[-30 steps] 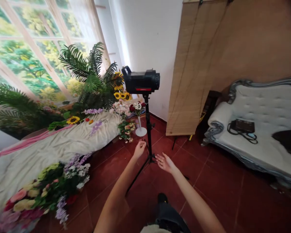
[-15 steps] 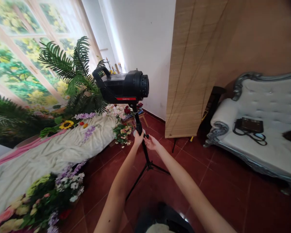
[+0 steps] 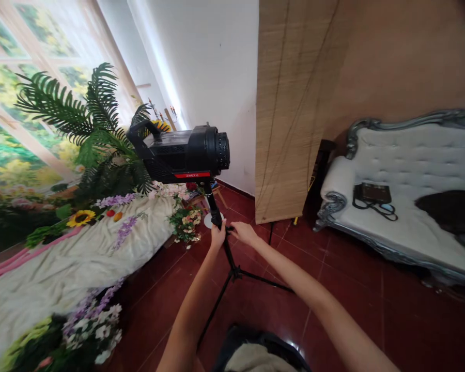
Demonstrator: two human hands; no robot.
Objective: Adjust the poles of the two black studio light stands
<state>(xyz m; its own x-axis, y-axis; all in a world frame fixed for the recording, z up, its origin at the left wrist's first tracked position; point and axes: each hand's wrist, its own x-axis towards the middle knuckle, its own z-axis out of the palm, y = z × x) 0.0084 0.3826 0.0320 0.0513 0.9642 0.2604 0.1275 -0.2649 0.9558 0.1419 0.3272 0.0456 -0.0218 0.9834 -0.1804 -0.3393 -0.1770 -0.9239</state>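
Note:
A black studio light (image 3: 178, 155) with a red label strip and a rear handle sits on top of a black light stand (image 3: 228, 252). My left hand (image 3: 218, 235) is wrapped round the stand's pole below the light. At the same height on the right side of the pole, the fingers of my right hand (image 3: 243, 232) are closed on a small dark knob (image 3: 229, 229), mostly covered by the fingertips. The stand's legs are spread on the floor in front of me.
To the left is a low bed with a cream cloth (image 3: 139, 227), flowers and a palm plant (image 3: 96, 108). A bamboo blind (image 3: 290, 119) hangs behind the stand. On the right, a white tufted sofa (image 3: 403, 155) holds a dark bag (image 3: 374, 194). The floor (image 3: 344, 310) is red tile.
The view has swung a little to the right, so the sofa shows more. In the picture the light sits lower and further left. My right hand has turned, its fingers now closed at the knob.

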